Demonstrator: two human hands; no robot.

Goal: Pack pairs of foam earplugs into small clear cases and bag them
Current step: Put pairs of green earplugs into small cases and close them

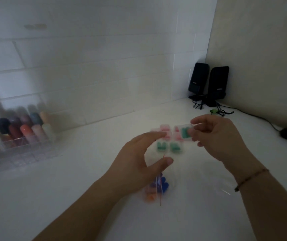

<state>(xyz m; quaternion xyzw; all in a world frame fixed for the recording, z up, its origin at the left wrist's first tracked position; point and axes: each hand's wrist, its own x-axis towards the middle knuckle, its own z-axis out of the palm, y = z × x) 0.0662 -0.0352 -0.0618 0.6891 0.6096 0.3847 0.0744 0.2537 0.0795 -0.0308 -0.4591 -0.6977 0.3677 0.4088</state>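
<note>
Clear case (185, 133) pinched in right hand (215, 136), green earplugs (185, 133) upright

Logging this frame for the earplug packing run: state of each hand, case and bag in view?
Right hand: pinches a clear case.
Held case: green plugs inside, off the table.
Left hand: fingers spread, holds nothing visible.
Green cases: two, filled, on the table.
Pink cases: filled, on the table, blurred.
Bag: lying flat, blue and orange plugs inside.

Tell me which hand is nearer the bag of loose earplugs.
Left. The left hand hovers directly above the bag of loose earplugs, overlapping it in view; the right hand is up and to the right, holding a case with green earplugs.
</note>
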